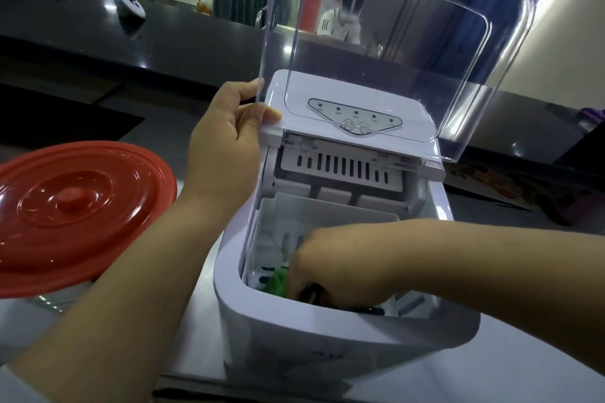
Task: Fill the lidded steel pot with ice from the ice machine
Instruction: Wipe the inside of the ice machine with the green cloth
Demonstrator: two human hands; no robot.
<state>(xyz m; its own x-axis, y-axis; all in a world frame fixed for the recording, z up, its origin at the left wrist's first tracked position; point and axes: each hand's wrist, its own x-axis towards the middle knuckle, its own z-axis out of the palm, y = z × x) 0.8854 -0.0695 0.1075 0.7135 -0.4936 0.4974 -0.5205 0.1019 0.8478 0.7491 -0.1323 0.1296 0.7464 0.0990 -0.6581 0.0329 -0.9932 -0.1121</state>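
A white ice machine (327, 334) stands in front of me with its clear plastic lid (409, 52) swung upright. My left hand (226, 137) grips the lid's left edge and holds it up. My right hand (327, 267) reaches down into the white ice basket (294, 216) and is closed around a green scoop (276, 281), of which only a part shows. At the left sits the pot under a red lid (68, 206); a sliver of its steel side (49, 303) shows below the lid. I cannot see ice in the basket.
The machine and pot rest on a pale counter (183, 330). A dark raised bar top (163, 33) runs behind, with a small white round device (129, 3) on it. A seated person and covered tables are beyond the bar. Coloured items lie at the far right.
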